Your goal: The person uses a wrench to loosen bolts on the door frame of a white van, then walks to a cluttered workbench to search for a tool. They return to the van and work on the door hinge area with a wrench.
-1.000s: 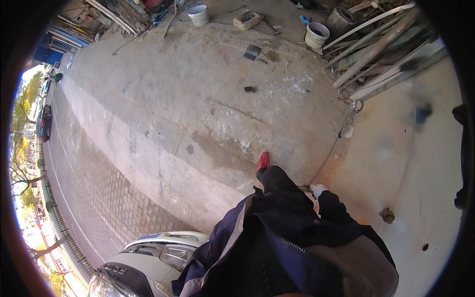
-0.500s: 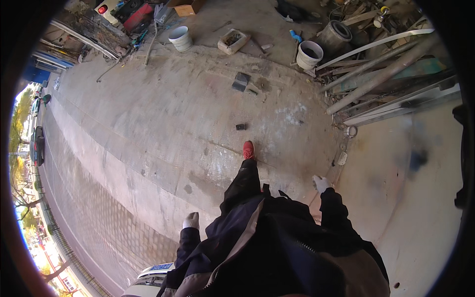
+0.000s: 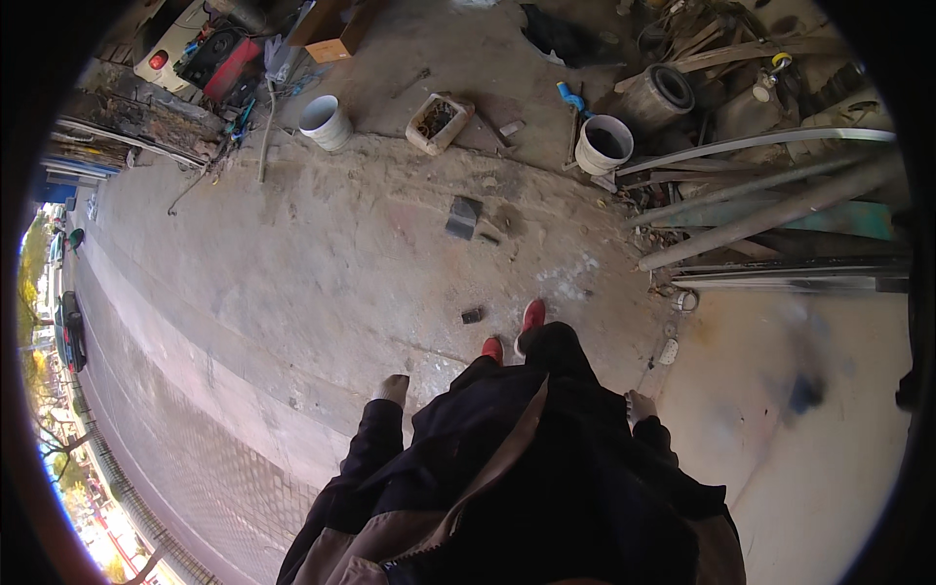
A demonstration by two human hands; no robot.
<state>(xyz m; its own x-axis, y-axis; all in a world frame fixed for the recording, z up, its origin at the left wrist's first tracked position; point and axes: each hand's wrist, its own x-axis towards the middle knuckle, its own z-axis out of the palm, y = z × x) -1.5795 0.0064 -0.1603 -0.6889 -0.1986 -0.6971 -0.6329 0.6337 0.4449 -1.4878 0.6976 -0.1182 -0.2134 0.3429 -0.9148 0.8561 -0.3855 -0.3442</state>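
**A:** ok, where are the hands in this one?

**B:** left hand (image 3: 393, 389) hangs low over the concrete ground (image 3: 292, 253), near side, out to the left of the dark jacket (image 3: 575, 468). Fingers look bunched together, but I can't tell how tightly they're curled or whether there's anything in them.

**A:** and the other?

**B:** right hand (image 3: 641, 406) is near and to the right, by the edge of a pale surface (image 3: 848, 390) with a dark smudge (image 3: 805, 392) on it. Looks partly curled to me. Too small to tell how far open it is or if it's holding something, can't tell if it's touching that surface either.

**A:** what's closest on the ground?

**B:** small black block (image 3: 473, 316), between the hands but farther out, well apart from both. It's just beside the red shoes (image 3: 533, 314), on their left. A bit farther there's a flat dark piece (image 3: 463, 216), then a white bucket (image 3: 331, 132) far left and a pale tub (image 3: 422, 138) right of that.
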